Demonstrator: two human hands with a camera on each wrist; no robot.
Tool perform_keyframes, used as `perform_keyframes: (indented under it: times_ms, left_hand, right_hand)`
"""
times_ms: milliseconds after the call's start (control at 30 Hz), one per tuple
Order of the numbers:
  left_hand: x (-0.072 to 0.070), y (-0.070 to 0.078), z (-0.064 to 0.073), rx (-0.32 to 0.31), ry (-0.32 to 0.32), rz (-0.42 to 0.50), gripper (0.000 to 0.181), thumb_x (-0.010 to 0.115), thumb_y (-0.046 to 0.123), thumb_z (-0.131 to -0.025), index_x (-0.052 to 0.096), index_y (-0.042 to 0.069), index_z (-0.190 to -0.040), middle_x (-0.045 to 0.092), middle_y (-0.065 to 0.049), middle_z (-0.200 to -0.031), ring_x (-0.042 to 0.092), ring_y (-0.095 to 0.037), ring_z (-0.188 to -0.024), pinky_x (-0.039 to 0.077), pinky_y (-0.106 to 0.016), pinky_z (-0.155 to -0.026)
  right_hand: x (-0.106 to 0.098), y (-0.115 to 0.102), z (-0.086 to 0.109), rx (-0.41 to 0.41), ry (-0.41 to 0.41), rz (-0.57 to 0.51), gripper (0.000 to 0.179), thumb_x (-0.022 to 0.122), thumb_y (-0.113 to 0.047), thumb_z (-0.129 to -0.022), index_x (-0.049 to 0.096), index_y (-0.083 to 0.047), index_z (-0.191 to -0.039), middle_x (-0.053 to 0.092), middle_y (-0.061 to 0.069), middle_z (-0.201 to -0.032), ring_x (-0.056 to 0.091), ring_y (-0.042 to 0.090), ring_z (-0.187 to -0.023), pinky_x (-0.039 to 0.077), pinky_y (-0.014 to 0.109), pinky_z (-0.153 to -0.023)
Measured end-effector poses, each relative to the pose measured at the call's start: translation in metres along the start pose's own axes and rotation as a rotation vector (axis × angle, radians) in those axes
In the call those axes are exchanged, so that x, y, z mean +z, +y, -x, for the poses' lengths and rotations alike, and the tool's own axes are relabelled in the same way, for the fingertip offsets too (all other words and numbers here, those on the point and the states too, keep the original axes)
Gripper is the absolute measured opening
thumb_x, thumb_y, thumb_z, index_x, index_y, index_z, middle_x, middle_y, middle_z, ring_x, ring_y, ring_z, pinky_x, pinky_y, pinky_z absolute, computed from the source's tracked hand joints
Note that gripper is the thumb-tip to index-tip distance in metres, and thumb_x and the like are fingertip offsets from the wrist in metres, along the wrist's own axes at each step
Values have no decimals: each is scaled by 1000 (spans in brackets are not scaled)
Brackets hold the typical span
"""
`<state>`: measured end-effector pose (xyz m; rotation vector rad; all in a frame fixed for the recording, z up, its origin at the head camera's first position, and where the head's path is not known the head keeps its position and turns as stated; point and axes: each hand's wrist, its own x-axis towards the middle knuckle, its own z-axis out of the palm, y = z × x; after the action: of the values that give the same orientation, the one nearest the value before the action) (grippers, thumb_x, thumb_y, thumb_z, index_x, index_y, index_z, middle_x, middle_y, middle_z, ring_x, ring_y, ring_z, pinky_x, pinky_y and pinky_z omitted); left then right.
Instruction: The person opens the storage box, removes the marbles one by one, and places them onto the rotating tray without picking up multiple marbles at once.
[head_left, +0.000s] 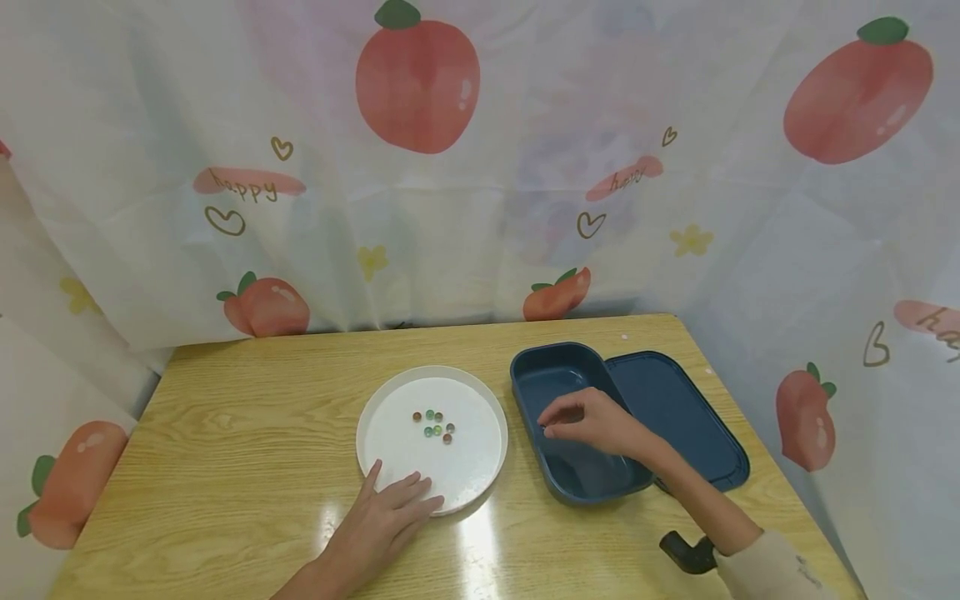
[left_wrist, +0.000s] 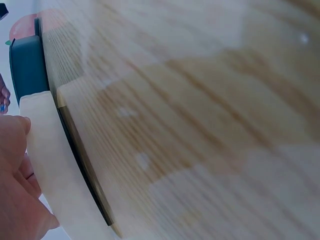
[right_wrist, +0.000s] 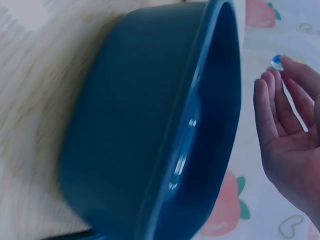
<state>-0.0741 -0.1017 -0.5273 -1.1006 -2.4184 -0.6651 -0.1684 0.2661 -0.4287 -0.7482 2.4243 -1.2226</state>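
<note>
My right hand (head_left: 596, 421) is over the dark blue box (head_left: 551, 475). In the right wrist view a small glass marble (right_wrist: 276, 62) with a blue centre is pinched between thumb and fingertips, above the box's rim. My left hand (head_left: 382, 521) rests with spread fingers on the near left edge of a round white tray (head_left: 397, 383). Several marbles (head_left: 438, 431), greenish and reddish-brown, lie grouped near the middle of the tray. The left wrist view catches the fingers (left_wrist: 15, 150) against the tray's outer side.
A dark blue lid (head_left: 675, 400) lies flat to the right of the box, partly behind it. Near the right forearm is a black curved object (head_left: 686, 554). All stand on a wooden table (head_left: 247, 425), with a fruit-printed curtain (head_left: 480, 200) behind.
</note>
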Motion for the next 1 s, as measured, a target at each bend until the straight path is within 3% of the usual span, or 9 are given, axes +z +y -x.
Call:
perform_keyframes:
  times_ms: [433, 1000]
  left_hand:
    - [-1, 0, -2, -3, 5, -13, 30, 72, 18, -86, 74, 19, -116, 70, -8, -120, 65, -26, -114, 35, -72, -96]
    - [0, 0, 0, 7, 16, -11, 31, 74, 17, -84, 75, 18, -115, 71, -8, -119, 65, -26, -114, 35, -72, -96]
  right_hand:
    - [29, -28, -40, -7, 127, 36, 17, 70, -18, -94, 76, -7, -106, 73, -2, -100, 69, 16, -94, 55, 34, -81]
    - [74, -33, -82, 107, 160, 81, 7, 74, -10, -88, 76, -9, -95, 71, -5, -85, 67, 9, -81, 54, 29, -74]
